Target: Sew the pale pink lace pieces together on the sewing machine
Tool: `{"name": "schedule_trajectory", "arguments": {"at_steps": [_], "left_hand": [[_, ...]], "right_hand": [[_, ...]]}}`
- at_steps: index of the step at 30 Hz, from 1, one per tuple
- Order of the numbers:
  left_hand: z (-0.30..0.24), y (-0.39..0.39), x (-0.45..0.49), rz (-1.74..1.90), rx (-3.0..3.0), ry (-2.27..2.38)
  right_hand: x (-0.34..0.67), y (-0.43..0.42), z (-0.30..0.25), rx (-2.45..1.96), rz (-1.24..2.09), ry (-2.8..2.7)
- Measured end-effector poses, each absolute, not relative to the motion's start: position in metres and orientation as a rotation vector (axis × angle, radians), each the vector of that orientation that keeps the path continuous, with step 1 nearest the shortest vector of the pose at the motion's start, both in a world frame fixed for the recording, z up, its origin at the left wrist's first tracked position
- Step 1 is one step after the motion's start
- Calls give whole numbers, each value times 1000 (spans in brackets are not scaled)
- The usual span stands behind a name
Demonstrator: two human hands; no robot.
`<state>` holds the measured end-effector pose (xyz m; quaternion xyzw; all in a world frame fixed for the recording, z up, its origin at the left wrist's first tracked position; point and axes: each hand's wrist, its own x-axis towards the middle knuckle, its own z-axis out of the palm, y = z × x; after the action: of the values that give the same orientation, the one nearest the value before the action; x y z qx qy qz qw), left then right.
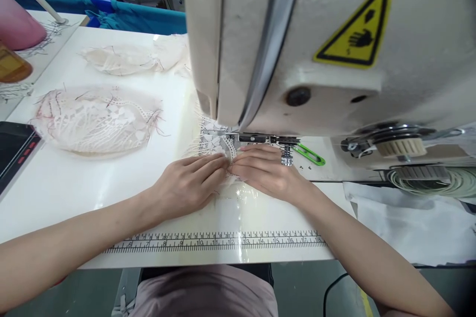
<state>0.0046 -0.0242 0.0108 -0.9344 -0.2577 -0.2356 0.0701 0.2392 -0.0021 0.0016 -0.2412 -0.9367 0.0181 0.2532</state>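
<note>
A strip of white patterned lace lies under the needle area of a sewing machine. My left hand is closed on the lace's near edge from the left, its fingers pressed together and the thumb hidden. From the right, my right hand grips the same edge, fingers long and close together, just in front of the presser foot. The fingertips of both hands nearly meet. A metal guide with a knurled screw partly covers the right hand.
Left on the table lie a lace cup piece with loose threads, sheer fabric and a black phone-like device. Green thread snips lie behind my right hand. A printed ruler runs along the front edge; white cloth lies right.
</note>
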Motion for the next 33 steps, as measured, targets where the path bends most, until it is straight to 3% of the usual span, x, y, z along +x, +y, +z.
{"name": "schedule_trajectory", "arguments": {"at_steps": [8,16,22,33], "left_hand": [[12,-25,9,-710,-2793,-797],[5,-22,11,-770,-2773,-790],[5,-22,9,-771,-2786,-815],[10,-19,3,-735,-2730,-940]], "right_hand": [[239,1,6,-605,71,-2479],[243,-1,11,-793,-112,-2595],[241,-1,5,-720,7,-2572],[226,-10,-7,-743,-66,-2540]]}}
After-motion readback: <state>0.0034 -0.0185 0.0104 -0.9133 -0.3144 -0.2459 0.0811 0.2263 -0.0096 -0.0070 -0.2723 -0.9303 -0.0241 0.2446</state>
